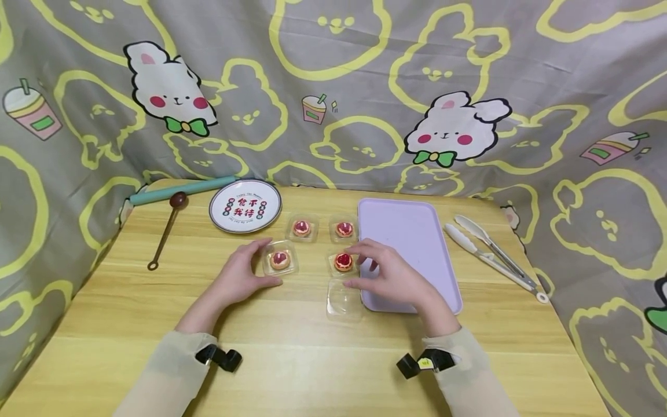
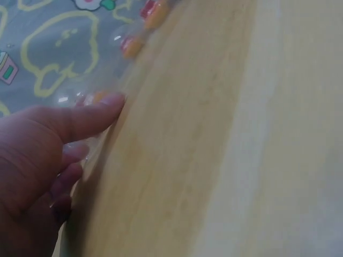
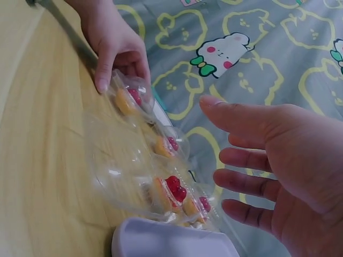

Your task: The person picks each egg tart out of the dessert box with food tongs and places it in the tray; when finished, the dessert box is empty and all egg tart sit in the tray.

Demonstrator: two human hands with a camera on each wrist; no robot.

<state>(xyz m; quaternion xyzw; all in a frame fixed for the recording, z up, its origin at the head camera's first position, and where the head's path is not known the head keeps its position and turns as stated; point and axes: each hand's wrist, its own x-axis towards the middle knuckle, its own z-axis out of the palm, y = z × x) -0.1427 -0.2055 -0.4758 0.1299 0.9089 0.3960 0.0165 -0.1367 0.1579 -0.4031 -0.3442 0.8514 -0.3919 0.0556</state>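
Observation:
My left hand holds a closed clear plastic box from its left side, thumb at the near edge and fingers at the far corner. Inside it sits a small tart with a pinkish-red topping. In the left wrist view the thumb covers part of that box. My right hand hovers with spread fingers beside another clear box, whose lid is folded open towards me. A tart topped with glossy red berries lies in it. The right wrist view shows nothing in the right palm.
Two more boxed tarts, one on the left and one on the right, stand farther back. Around them are a lilac tray, metal tongs, a printed plate, a brown ladle and a green rolling pin.

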